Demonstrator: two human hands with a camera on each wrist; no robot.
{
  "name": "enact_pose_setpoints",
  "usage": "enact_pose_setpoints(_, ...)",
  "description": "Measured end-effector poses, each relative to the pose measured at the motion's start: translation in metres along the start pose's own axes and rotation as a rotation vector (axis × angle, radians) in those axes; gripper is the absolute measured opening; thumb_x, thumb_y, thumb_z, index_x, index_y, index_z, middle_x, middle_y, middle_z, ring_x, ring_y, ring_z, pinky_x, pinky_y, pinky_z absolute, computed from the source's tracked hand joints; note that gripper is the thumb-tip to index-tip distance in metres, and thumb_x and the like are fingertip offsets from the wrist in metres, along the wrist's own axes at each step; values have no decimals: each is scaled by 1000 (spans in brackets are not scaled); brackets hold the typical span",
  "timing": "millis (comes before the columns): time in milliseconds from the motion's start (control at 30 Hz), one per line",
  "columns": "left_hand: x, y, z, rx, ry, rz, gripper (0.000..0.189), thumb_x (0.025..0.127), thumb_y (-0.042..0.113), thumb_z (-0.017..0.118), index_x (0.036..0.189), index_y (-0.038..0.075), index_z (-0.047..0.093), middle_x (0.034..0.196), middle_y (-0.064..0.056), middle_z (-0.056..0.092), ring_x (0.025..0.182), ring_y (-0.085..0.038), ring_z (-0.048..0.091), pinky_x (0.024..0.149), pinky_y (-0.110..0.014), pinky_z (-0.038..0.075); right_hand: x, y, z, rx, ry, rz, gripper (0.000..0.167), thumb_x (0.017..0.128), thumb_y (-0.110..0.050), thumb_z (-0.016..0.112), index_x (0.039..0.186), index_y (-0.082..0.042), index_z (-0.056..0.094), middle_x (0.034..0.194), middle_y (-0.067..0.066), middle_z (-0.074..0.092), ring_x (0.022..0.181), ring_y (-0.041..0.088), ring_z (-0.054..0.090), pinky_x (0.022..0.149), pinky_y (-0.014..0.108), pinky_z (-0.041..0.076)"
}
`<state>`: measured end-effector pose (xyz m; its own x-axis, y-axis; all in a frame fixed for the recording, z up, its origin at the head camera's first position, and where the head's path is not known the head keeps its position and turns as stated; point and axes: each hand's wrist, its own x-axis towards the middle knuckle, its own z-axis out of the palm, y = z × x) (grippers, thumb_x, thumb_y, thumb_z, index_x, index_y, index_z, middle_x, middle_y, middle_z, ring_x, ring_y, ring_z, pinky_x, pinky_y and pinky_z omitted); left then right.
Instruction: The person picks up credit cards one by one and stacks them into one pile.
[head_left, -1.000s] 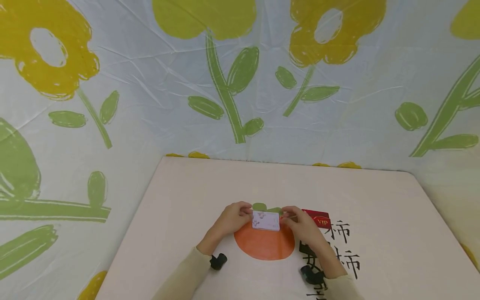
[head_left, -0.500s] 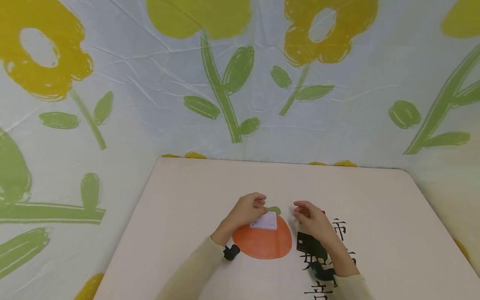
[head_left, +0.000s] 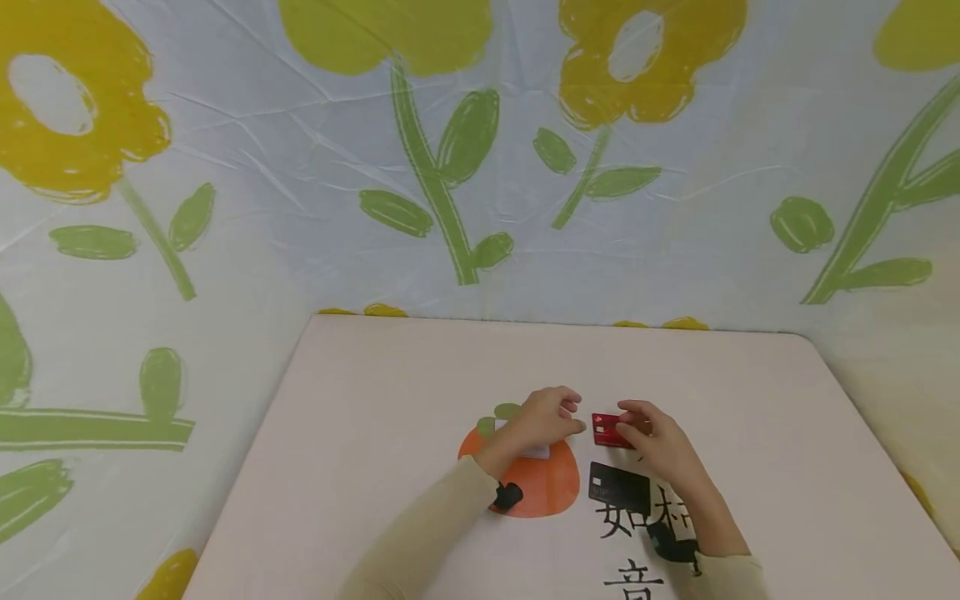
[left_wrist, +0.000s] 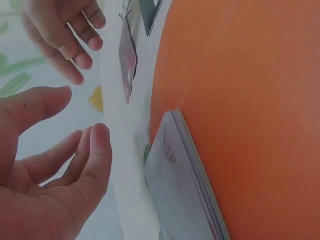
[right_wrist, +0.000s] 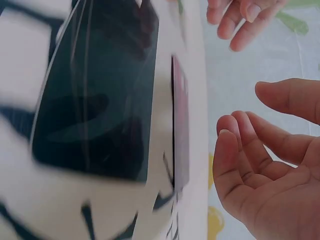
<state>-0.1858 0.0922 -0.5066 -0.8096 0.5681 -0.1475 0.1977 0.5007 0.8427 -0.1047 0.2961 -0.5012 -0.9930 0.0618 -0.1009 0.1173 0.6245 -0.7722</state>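
My left hand [head_left: 543, 418] reaches across a stack of white cards [left_wrist: 175, 180], its fingers loosely bent with nothing between them. That stack lies on the printed orange persimmon and is partly covered by my forearm in the head view. My right hand [head_left: 663, 446] is over the right part of a red card [head_left: 603, 430], thumb and fingers apart. In the right wrist view, the right fingers [right_wrist: 227, 155] hold nothing and appear raised off the cards. A black card [head_left: 619, 487] with a chip lies nearer me, below the red one.
The pale tabletop [head_left: 390, 375] bears a printed orange persimmon [head_left: 536, 492] and black brush characters [head_left: 633, 579]. A cloth with flowers [head_left: 315, 183] hangs behind and at the left. Dark wrist cameras [head_left: 508, 497] sit under both wrists.
My left hand has left the white stack's left edge and swung right across it, toward the red card. My right hand has moved right, away from the stack, uncovering the black card.
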Motion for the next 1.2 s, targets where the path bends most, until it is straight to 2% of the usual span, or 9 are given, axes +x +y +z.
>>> enact_pose_setpoints(100,9,3,10,68,-5,-2,43,89,19,76,130,8,64,112,-2,67,91,-7,60,79,-19,50,0,7,-5,-19,17,0,44,100,-13,59,141,1,48,122,24,58,113,45,56,81,43,57)
enact_pose_setpoints(233,18,8,19,157,-12,-14,43,88,21,77,128,10,64,107,0,66,84,-6,56,75,-18,49,-1,17,-13,-29,21,12,45,100,-15,61,140,2,48,123,25,58,115,47,56,87,51,54)
enact_pose_setpoints(467,27,12,32,218,-22,-31,44,86,21,78,127,11,64,106,1,65,90,-8,55,76,-20,46,2,33,-23,-2,-27,17,50,99,-18,64,142,1,46,126,26,54,116,48,55,87,53,53)
enact_pose_setpoints(767,28,14,38,344,-43,-68,53,82,23,81,130,17,60,99,2,57,86,-8,52,70,-21,45,5,49,-26,-8,-105,10,60,95,-16,70,144,2,41,126,27,53,110,40,54,85,45,53)
enact_pose_setpoints(967,28,11,44,394,-18,-89,53,81,24,83,127,19,60,102,2,53,86,-10,48,71,-22,44,9,54,-22,-40,-98,-23,59,92,-8,72,141,5,43,121,24,54,105,36,54,84,46,51)
enact_pose_setpoints(1200,28,11,45,404,-15,-86,53,81,24,83,127,18,58,104,1,52,88,-11,48,73,-21,44,10,55,-22,-91,-78,-56,52,90,-3,72,135,8,48,118,25,56,102,36,56,84,49,51)
